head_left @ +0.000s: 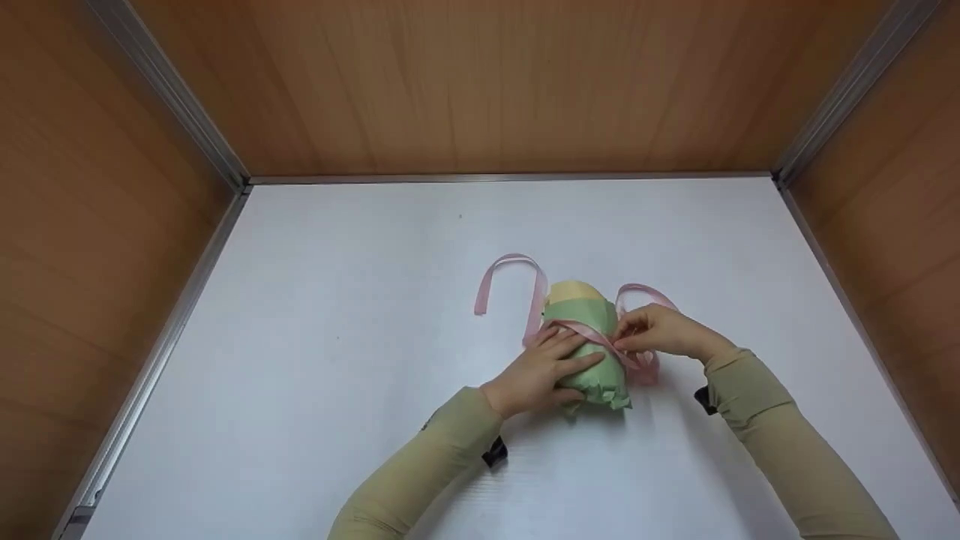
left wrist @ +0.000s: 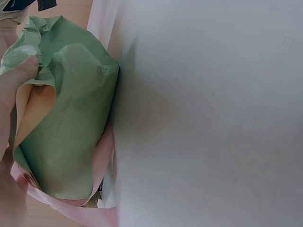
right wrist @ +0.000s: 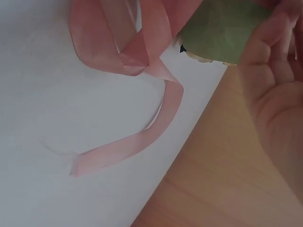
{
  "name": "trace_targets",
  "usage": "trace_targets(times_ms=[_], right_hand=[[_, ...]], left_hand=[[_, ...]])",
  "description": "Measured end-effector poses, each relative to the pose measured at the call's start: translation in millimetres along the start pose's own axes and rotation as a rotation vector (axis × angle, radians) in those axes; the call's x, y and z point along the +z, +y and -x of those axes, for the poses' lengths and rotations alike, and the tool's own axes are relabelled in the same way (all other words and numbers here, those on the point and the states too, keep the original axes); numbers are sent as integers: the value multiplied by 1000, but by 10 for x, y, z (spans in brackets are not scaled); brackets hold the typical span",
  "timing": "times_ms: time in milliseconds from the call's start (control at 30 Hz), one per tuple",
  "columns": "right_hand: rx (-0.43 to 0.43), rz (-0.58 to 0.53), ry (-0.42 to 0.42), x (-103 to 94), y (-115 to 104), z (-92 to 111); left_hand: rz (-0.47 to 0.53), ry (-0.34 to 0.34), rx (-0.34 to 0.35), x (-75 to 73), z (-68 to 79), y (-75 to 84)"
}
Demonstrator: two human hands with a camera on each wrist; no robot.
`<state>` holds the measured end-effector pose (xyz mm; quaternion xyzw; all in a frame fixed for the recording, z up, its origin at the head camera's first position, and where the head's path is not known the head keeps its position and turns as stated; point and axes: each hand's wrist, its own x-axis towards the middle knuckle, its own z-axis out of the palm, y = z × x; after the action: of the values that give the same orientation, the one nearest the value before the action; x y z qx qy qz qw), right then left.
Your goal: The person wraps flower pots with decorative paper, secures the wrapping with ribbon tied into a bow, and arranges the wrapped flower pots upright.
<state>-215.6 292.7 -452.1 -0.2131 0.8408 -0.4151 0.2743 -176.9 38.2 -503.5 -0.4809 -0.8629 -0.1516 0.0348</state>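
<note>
A bundle wrapped in green paper (head_left: 583, 309), pale yellow at its far end, lies on the white table. Pink ribbon (head_left: 589, 331) crosses its middle. My left hand (head_left: 529, 379) rests over the near left part of the bundle, fingers spread and fairly straight across the paper. In the left wrist view, the thumb (left wrist: 23, 73) presses a folded flap near the gathered end. At the bundle's right side, my right hand (head_left: 664, 334) pinches the ribbon between thumb and fingers. Ribbon loops hang beside it, and one tail (right wrist: 128, 144) curves across the table in the right wrist view.
Another ribbon tail (head_left: 516, 257) curls on the table left of the bundle. Wooden panels enclose the white table (head_left: 337, 262) at the back (head_left: 480, 90), left (head_left: 97, 247) and right (head_left: 900, 187), with metal rails along their edges.
</note>
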Motion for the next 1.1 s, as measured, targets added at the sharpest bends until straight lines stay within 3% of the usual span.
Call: trace_targets(times_ms=[267,500,800,1100], right_hand=[[20,2,57,34,108,0],[119,-14,127,-1,215,8],[207,-66,11,-47,227,13],[160,15,7,27,137,-27]], left_hand=[[-2,12,8,13,7,6],[3,18,11,10,13,16],[15,-6,8,2,4,14],[7,11,14,-9,3,15]])
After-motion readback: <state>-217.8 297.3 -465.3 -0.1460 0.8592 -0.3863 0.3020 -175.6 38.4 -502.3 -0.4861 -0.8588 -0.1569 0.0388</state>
